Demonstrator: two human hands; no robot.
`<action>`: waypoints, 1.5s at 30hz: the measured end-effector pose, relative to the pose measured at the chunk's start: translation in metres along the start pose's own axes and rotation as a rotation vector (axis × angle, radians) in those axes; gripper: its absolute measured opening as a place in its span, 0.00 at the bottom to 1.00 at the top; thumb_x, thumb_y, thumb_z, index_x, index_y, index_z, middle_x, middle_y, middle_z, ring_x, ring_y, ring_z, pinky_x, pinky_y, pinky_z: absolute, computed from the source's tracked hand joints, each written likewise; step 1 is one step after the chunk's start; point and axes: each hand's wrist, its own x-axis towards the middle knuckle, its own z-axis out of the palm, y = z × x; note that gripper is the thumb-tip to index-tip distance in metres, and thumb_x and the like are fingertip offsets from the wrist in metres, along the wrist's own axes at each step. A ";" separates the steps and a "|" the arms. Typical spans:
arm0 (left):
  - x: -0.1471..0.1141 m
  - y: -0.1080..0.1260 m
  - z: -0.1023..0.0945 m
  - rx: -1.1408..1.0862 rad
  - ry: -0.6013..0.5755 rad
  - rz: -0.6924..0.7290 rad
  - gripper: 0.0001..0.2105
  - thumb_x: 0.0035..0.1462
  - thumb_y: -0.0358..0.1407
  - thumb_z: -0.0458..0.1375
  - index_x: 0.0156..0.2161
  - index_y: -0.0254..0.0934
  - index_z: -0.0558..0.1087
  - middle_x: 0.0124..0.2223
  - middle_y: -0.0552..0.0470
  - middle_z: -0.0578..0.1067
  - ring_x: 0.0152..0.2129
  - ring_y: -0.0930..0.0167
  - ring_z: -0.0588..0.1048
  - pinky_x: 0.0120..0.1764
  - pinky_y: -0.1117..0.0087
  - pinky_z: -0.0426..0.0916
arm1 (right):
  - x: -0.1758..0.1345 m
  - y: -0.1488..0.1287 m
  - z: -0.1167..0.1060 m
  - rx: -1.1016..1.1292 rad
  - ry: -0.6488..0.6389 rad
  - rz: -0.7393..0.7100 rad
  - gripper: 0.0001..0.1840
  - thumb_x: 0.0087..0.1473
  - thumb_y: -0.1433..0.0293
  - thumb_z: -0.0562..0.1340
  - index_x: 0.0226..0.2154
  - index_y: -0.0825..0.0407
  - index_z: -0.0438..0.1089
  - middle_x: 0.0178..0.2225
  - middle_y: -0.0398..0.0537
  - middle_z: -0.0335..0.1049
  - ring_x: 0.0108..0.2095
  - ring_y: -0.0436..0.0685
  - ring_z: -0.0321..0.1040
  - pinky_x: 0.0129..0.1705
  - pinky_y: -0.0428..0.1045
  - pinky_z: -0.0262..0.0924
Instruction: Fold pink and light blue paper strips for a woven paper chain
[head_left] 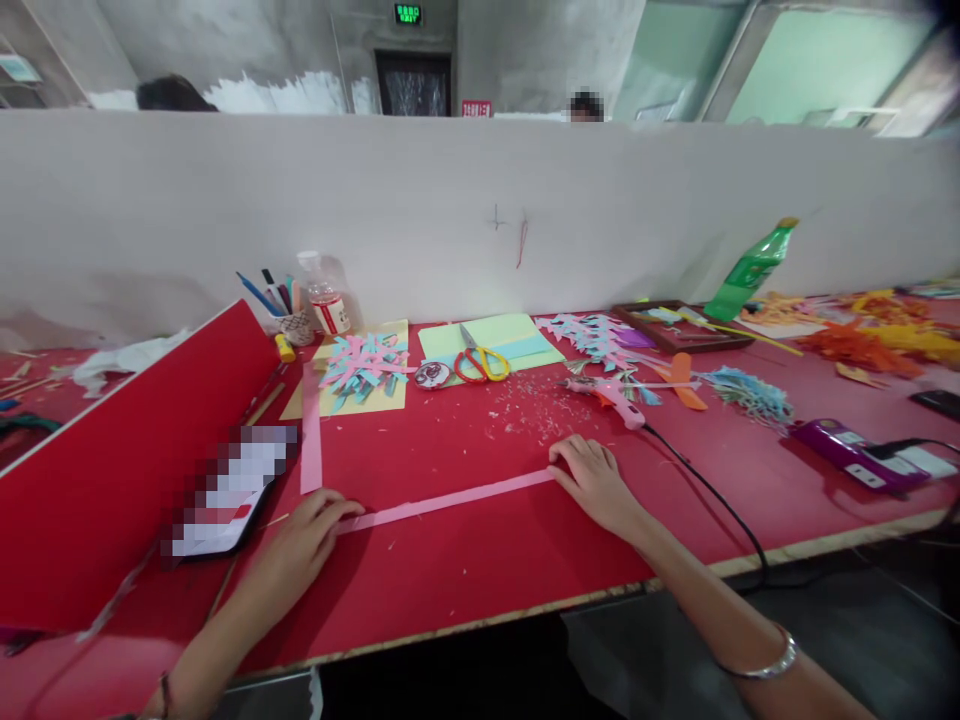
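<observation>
Two bare hands rest on a red bench near its front edge, a flat pink strip lying between them, roughly parallel to that edge. The fingers of the left hand lie over the strip's left end; whether that grip pinches the paper or only presses it, I cannot tell. The right hand has its grip clamped on the other end, thumb and fingertips together. Just beyond the left hand, a second pink strip points toward the back edge. Left of it lies a phone (its screen is pixelated), next to a tilted red board. Toward the back edge are scissors with red and yellow handles. A pink glue gun lies beyond the right hand, and a green bottle leans at the back edge, against the low wall.
</observation>
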 end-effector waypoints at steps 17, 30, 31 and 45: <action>0.027 0.068 -0.008 0.116 -0.024 0.135 0.15 0.55 0.34 0.44 0.49 0.40 0.59 0.47 0.49 0.64 0.44 0.67 0.63 0.45 0.65 0.58 | 0.006 -0.018 -0.013 0.234 -0.183 -0.371 0.14 0.51 0.72 0.50 0.41 0.49 0.63 0.44 0.48 0.59 0.46 0.54 0.54 0.47 0.50 0.49; 0.068 0.097 0.013 0.035 -0.042 0.265 0.09 0.52 0.39 0.50 0.35 0.37 0.64 0.35 0.51 0.67 0.32 0.71 0.66 0.33 0.72 0.59 | 0.008 -0.040 -0.019 0.233 -0.311 -0.298 0.07 0.51 0.69 0.52 0.31 0.51 0.64 0.32 0.44 0.64 0.35 0.52 0.59 0.40 0.50 0.48; 0.070 0.099 0.013 0.037 -0.028 0.274 0.09 0.51 0.40 0.51 0.34 0.37 0.65 0.34 0.51 0.67 0.32 0.71 0.66 0.33 0.72 0.59 | 0.008 -0.042 -0.020 0.229 -0.320 -0.320 0.07 0.52 0.69 0.51 0.30 0.51 0.64 0.31 0.43 0.64 0.34 0.51 0.59 0.40 0.50 0.47; 0.072 0.111 0.000 -0.179 -0.182 0.222 0.12 0.52 0.37 0.48 0.25 0.33 0.69 0.19 0.56 0.66 0.17 0.79 0.59 0.20 0.77 0.47 | 0.020 -0.079 -0.038 0.262 -0.464 -0.454 0.14 0.53 0.64 0.51 0.30 0.54 0.67 0.26 0.45 0.68 0.28 0.50 0.60 0.29 0.43 0.47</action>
